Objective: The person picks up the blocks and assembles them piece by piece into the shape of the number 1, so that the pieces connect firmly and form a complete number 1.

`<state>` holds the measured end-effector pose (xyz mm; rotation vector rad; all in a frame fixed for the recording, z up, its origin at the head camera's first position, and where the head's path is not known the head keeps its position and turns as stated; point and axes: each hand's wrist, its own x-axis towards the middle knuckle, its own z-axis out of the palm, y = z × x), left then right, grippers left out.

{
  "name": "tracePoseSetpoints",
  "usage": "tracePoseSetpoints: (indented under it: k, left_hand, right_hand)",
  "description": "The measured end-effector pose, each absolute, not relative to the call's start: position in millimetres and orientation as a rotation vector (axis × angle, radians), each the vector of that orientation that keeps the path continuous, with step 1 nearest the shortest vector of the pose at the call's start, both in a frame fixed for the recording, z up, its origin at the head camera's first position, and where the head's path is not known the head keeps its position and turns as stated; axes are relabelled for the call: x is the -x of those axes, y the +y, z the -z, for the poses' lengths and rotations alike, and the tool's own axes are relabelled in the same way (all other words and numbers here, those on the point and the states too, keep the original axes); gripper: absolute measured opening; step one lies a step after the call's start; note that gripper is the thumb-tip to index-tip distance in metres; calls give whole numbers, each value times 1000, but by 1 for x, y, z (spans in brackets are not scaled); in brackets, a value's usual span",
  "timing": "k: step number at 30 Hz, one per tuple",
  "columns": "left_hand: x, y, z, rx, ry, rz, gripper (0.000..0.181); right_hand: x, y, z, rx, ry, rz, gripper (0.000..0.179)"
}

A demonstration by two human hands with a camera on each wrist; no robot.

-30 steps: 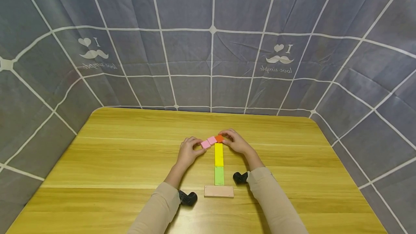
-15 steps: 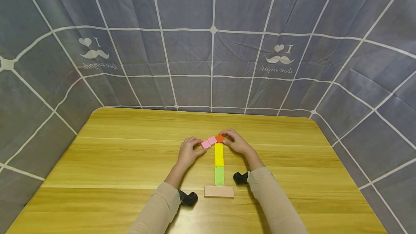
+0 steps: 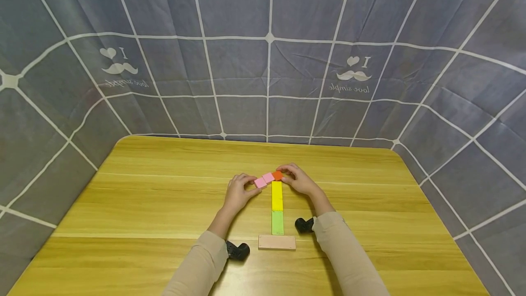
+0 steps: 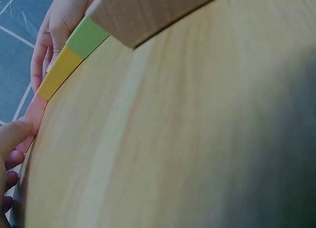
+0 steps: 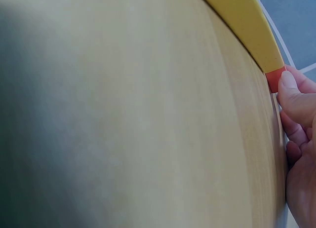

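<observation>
In the head view, two pink blocks (image 3: 260, 182) and an orange-red block (image 3: 277, 176) lie in a slanting row, rising to the right. My left hand (image 3: 237, 193) pinches the leftmost pink block between thumb and fingers; its thumb lies on the pink side (image 4: 35, 114) in the left wrist view. At the row's other end my right hand (image 3: 302, 181) pinches the orange-red block, its thumb against the red face (image 5: 274, 81) in the right wrist view. Below the row, a yellow block (image 3: 277, 195) and a green block (image 3: 277, 222) stand end to end in a straight line.
A tan wooden block (image 3: 277, 242) lies crosswise just below the green one. Black wrist devices (image 3: 238, 251) stick out from both sleeves, over the wood-grain table (image 3: 164, 214). A grey gridded cloth (image 3: 238, 67) hangs behind the table.
</observation>
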<state>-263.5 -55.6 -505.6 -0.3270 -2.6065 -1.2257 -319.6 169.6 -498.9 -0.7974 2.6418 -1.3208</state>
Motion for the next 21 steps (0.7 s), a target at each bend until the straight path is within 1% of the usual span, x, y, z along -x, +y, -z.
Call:
tracePoseSetpoints:
  k: [6,12,19,21]
  left_hand:
    - [264,-57,505,322,-2610,1248,36]
    - [263,-58,505,338,-2572,1303,38]
    - [261,-60,504,301,-2448,1449,40]
    - [259,-61,503,268,-2432,1454,40]
  right_hand:
    - [321,170,500,791,2638,1320,28]
    - [317,168,496,822,2606,1382,34]
    - [300,163,467,835,2544,1449,33]
    - [299,163,465,821,2528,1467,33]
